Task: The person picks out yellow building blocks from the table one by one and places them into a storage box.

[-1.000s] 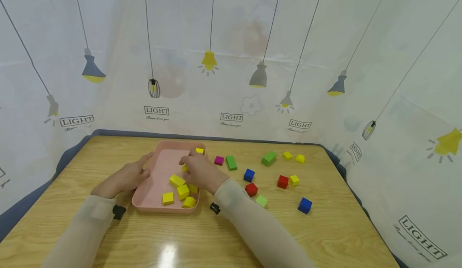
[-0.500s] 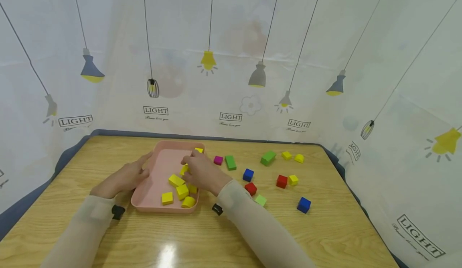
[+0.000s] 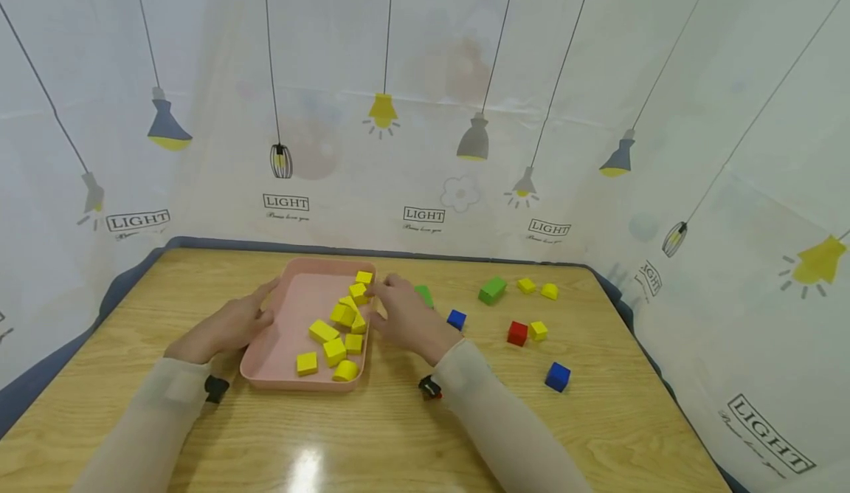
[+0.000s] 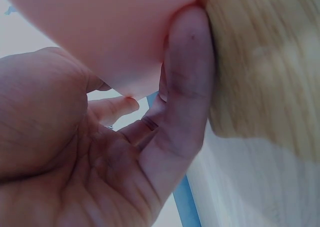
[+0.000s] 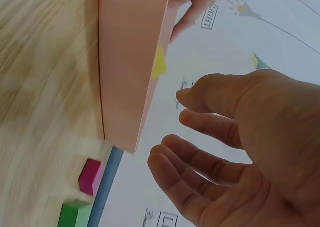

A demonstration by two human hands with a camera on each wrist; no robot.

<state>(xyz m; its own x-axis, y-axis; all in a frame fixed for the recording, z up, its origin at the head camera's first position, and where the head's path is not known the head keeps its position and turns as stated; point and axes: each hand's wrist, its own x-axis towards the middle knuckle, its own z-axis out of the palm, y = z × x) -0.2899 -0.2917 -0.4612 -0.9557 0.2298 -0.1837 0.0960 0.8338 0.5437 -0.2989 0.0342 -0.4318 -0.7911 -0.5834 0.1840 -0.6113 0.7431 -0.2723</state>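
Observation:
A pink tray point(image 3: 275, 356) lies on the wooden table, holding several yellow blocks point(image 3: 323, 331) mostly along its right side. My left hand point(image 3: 229, 328) grips the tray's left wall; in the left wrist view its fingers point(image 4: 187, 72) lie against the outer face of the wall while the thumb passes behind it. At the tray's right wall is my right hand point(image 3: 413, 321), its fingers loosely bent and holding nothing. The right wrist view shows that hand point(image 5: 215, 152) apart from the wall, with a yellow block point(image 5: 159, 63) peeking over the rim.
Right of the tray lie scattered blocks: green point(image 3: 493, 291), blue point(image 3: 558, 376), red point(image 3: 518, 333) and yellow point(image 3: 538, 331). A magenta block point(image 5: 90, 177) sits near the tray's far end in the right wrist view. A printed curtain point(image 3: 425, 146) borders the table.
My right hand has moved from inside the tray rightward to its right wall, uncovering yellow blocks there. It now hides the magenta block in the head view. My left hand stays on the tray.

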